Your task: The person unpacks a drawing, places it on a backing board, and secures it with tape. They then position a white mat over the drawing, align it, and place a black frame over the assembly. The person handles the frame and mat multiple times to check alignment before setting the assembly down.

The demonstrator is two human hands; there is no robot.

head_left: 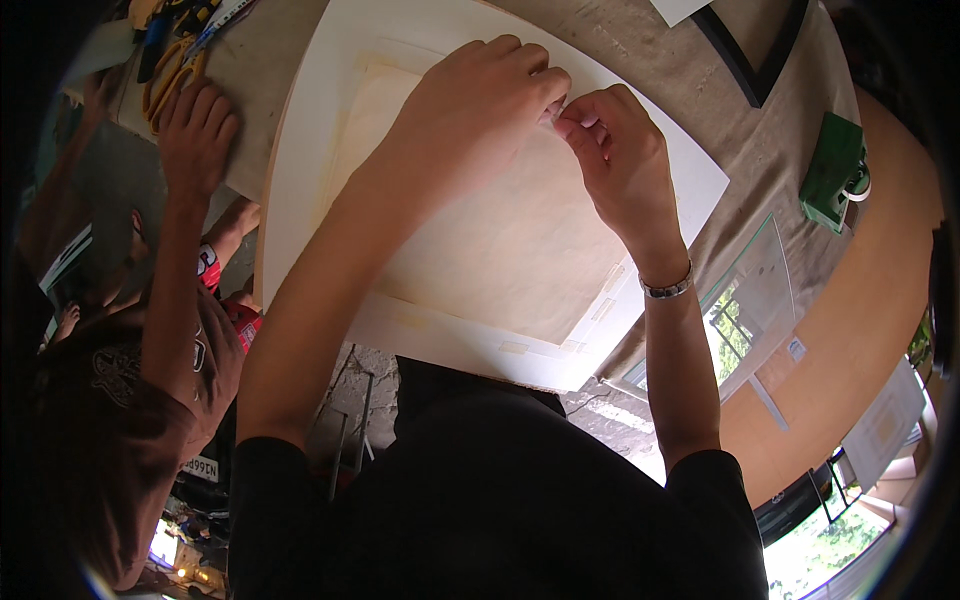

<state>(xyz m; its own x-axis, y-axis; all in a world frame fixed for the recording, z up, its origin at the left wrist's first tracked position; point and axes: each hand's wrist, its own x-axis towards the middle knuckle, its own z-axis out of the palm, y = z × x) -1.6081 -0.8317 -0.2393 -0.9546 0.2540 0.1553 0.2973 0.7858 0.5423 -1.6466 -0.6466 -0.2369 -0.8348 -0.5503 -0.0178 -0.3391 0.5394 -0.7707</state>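
Observation:
Both my hands meet over the upper part of a beige paper sheet (510,250), which lies on a large white board (310,120). My left hand (490,85) reaches across the sheet with its fingers curled in. Close against it, my right hand (625,150) is pinched, thumb to forefinger. Something small and pale shows between the two sets of fingertips; its kind cannot be made out. Pale tape strips (603,308) lie along the sheet's lower right edge. A bracelet (667,285) circles my right wrist.
On the left, another person's hand (198,125) rests beside yellow-handled scissors (170,85) and other tools. A green tape dispenser (832,170) stands right, above a glass pane (755,285). A black frame corner (757,75) lies top right; a brown panel (860,320) curves along the right.

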